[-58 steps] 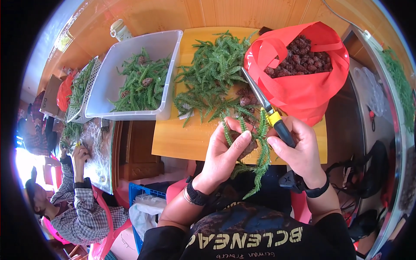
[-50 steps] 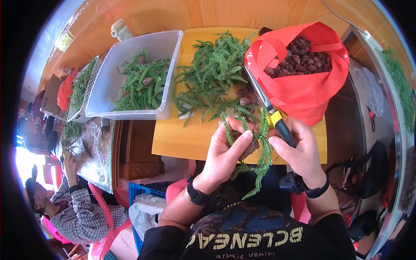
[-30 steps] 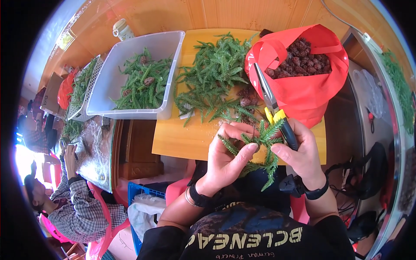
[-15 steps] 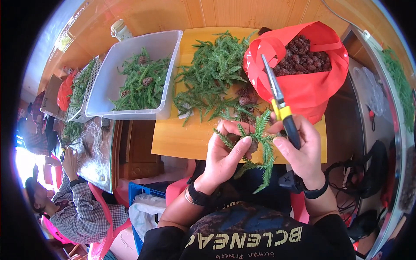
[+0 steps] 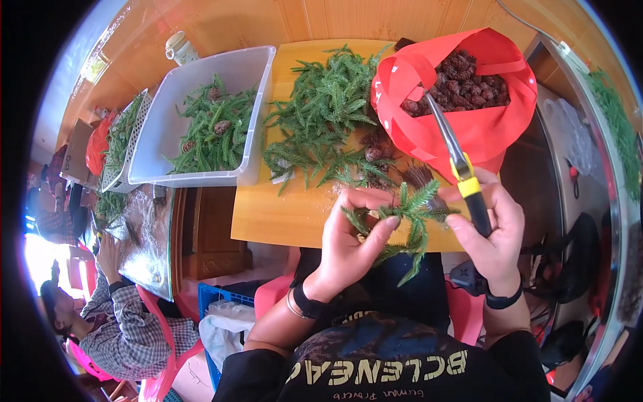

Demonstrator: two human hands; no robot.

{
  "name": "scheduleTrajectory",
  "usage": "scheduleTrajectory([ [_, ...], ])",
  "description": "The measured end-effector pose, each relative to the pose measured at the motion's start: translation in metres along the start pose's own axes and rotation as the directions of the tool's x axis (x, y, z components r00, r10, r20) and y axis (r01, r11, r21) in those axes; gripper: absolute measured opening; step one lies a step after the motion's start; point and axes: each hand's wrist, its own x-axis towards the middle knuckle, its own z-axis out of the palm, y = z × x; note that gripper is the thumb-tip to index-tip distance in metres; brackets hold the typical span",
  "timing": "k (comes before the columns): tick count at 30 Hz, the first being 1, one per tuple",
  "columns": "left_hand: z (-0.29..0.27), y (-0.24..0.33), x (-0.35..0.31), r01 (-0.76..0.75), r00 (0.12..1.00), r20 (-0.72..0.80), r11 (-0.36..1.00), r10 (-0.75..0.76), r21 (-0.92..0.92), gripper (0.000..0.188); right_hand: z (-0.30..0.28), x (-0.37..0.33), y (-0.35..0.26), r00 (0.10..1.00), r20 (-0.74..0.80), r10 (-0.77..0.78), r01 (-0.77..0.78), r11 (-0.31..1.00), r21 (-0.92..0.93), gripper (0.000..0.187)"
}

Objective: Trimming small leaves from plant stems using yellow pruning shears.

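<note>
My left hand pinches a green conifer sprig at the near edge of the small wooden table. My right hand touches the same sprig with its fingers and holds shears with a yellow and black handle, blades pointing up over a red bag of brown cones. A loose pile of green sprigs lies on the table just beyond my hands, with a few cones among them.
A clear plastic tub with sprigs and cones stands at the table's left end, a white basket of greens beside it. Other people sit at lower left by a glass-topped table. A blue crate stands below.
The shears swung from lying low over the sprig to pointing upright over the red bag. My hands turned the sprig and drew it slightly toward me.
</note>
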Motion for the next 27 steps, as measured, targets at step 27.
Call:
scheduleTrajectory([
  [27, 0.011, -0.005, 0.007, 0.237, 0.969, 0.068, 0.813, -0.237, -0.531, 0.021, 0.025, -0.017, 0.019, 0.976, 0.032, -0.216, 0.218, 0.964, -0.154, 0.021],
])
